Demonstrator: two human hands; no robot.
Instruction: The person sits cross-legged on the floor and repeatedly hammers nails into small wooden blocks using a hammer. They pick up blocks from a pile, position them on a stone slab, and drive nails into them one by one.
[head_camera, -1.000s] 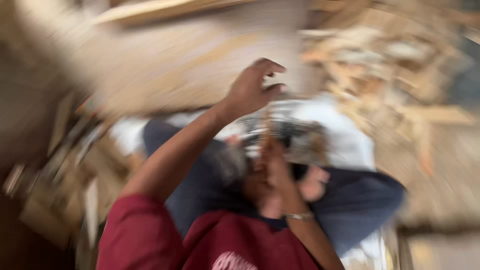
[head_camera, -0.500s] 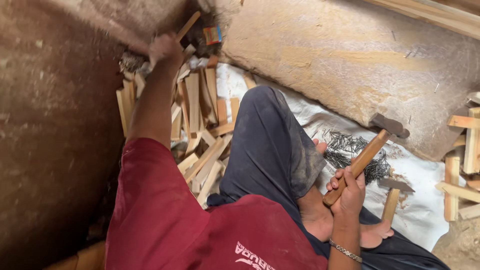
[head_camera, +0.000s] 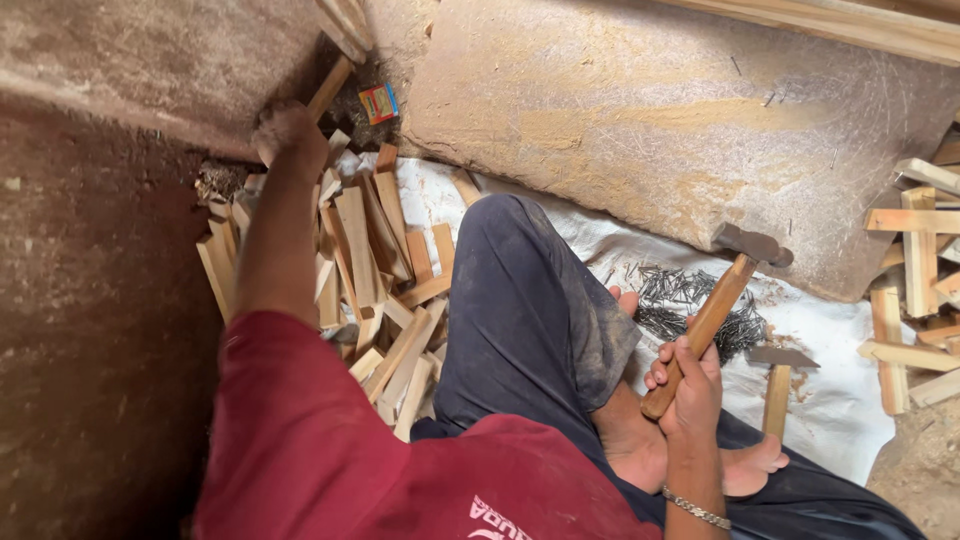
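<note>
- Left hand (head_camera: 290, 135) reaches out to the far end of the wood pile (head_camera: 360, 280), fingers closed round one stick (head_camera: 330, 88); stick points up and away, its lower end hidden in the fist.
- Right hand (head_camera: 690, 385) is wrapped tight round the lower handle of a hammer (head_camera: 715, 315); head is up, tilted to the right, hanging over the nails (head_camera: 690, 305).
- Nails lie loose in a heap on the white sheet (head_camera: 840, 400), just beside the bare foot (head_camera: 700, 455).
- Second hammer (head_camera: 778, 385) lies flat on the sheet right of the hand, untouched.
- Stone slab (head_camera: 660, 130) sits ahead of the knees; a few stray nails on it.
- More cut sticks (head_camera: 915, 290) stacked at the right edge.
- Step, as I read it: fetching a stick from the pile, hammer kept ready.
- Next move likely needs the stick brought clear of the pile and onto a firm face; the left hand is full, so picking a nail means setting something down.
</note>
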